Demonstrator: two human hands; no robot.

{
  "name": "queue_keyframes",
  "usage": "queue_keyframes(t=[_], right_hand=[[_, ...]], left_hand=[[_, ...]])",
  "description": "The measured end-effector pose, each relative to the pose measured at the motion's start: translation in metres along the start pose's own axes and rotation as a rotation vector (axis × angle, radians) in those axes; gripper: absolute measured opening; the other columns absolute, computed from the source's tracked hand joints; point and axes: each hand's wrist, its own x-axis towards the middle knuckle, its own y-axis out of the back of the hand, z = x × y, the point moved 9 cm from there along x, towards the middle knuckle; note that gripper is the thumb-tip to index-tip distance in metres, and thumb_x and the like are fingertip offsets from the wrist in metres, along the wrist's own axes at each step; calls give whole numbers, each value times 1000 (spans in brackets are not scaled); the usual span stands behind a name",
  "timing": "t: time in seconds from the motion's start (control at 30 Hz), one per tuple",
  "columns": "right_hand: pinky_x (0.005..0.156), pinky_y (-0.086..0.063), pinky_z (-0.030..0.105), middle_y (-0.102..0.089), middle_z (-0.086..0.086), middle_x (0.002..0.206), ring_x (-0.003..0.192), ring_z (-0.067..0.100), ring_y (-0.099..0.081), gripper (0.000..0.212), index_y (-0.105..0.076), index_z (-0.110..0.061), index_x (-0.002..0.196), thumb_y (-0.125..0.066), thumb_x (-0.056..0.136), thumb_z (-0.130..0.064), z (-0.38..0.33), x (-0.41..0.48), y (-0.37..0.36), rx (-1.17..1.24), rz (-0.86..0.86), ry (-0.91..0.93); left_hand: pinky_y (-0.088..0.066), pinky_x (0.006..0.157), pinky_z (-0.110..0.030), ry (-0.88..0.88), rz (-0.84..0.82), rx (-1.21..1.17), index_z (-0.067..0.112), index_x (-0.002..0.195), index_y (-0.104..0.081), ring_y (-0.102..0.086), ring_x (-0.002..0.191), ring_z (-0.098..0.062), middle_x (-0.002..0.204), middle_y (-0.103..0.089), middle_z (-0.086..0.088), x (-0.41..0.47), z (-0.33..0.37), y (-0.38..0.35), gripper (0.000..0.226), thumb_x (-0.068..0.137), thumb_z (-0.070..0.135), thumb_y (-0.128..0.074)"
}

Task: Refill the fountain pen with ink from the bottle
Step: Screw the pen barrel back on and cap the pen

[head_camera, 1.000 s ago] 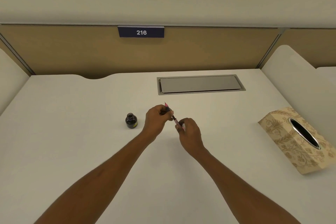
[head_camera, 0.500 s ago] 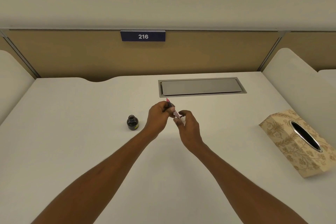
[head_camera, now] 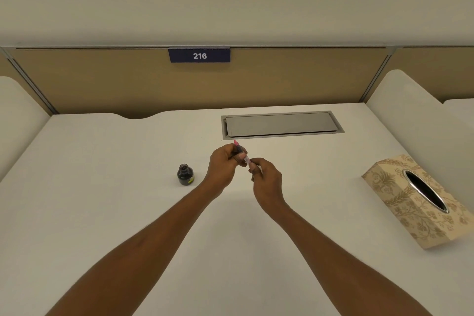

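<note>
A thin fountain pen (head_camera: 241,153) with a pink front end is held above the white desk (head_camera: 102,213), its tip pointing up and away. My left hand (head_camera: 223,164) grips the pen's front part. My right hand (head_camera: 265,178) pinches the rear end of the pen, a pale slim piece, between thumb and fingers. A small dark ink bottle (head_camera: 185,174) stands upright on the desk just left of my left hand, with no cap on it. Most of the pen's middle is hidden by my fingers.
A patterned beige tissue box (head_camera: 420,200) lies at the right. A grey metal cable flap (head_camera: 280,124) is set into the desk behind my hands. A tan partition with a "216" sign (head_camera: 199,55) closes the back; white side panels flank the desk.
My hands have come closer together on the pen, the right hand moving up towards the left. The bottle has not moved.
</note>
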Motion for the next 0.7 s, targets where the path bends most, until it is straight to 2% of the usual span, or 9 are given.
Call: queue_keyframes(t=[0.13, 0.2, 0.27, 0.33, 0.43, 0.5, 0.6, 0.7], right_hand=[[67, -48, 29, -63, -2, 84, 73, 15, -56, 15, -60, -15, 104, -53, 93, -23, -1, -4, 2, 97, 15, -75], [67, -45, 23, -62, -2, 86, 74, 12, -57, 23, -55, -16, 108, -62, 88, -24, -1, -5, 8, 135, 34, -118], [62, -41, 17, -58, -5, 84, 73, 7, -52, 31, -53, -16, 104, -72, 80, -23, 0, -5, 11, 128, 30, -160], [59, -40, 17, -58, -4, 81, 70, 7, -50, 29, -54, -16, 94, -75, 76, -24, 0, -4, 12, 75, 16, -159], [59, -45, 23, -60, -2, 76, 67, 13, -54, 16, -57, -16, 84, -69, 82, -25, -1, -2, 11, 64, 11, -132], [59, -47, 32, -62, 1, 71, 62, 18, -56, 18, -62, -13, 82, -59, 90, -28, -1, -3, 10, 98, 11, -110], [61, -44, 32, -62, 0, 70, 63, 18, -54, 26, -65, -10, 84, -49, 96, -26, -1, -4, 11, 101, 12, -91], [65, -43, 24, -62, -3, 82, 75, 11, -56, 25, -61, -11, 96, -57, 90, -35, -2, -4, 11, 121, -19, -129]], left_hand=[[-44, 57, -8, -8, 6, 21, 9, 92, -64, -66, 75, -16, 86, -70, -8, 0, 4, -2, 12, 91, 5, -53], [-44, 57, -8, -6, 12, 37, 11, 91, -64, -66, 76, -15, 86, -70, -8, 0, 5, -2, 13, 91, 4, -53], [-45, 57, -8, -6, 13, 40, 12, 90, -65, -66, 73, -13, 85, -70, -7, 0, 6, -2, 15, 90, 3, -53], [-45, 58, -10, 0, 6, 43, 12, 89, -65, -65, 72, -13, 83, -70, -6, -2, 5, -4, 15, 90, 3, -54], [-44, 59, -12, 13, 14, 40, 12, 89, -65, -64, 73, -10, 83, -69, -4, -4, 2, -6, 14, 90, 5, -54], [-44, 57, -11, 9, 10, 32, 10, 90, -65, -64, 69, -12, 82, -69, -7, -5, 3, -7, 11, 90, 5, -54], [-45, 56, -11, 3, -3, 40, 7, 91, -64, -65, 67, -14, 81, -69, -10, -4, 3, -9, 10, 90, 6, -53], [-49, 66, -21, 12, 13, 68, 9, 91, -65, -65, 73, -17, 81, -69, -5, -3, 1, -10, 11, 90, 6, -54]])
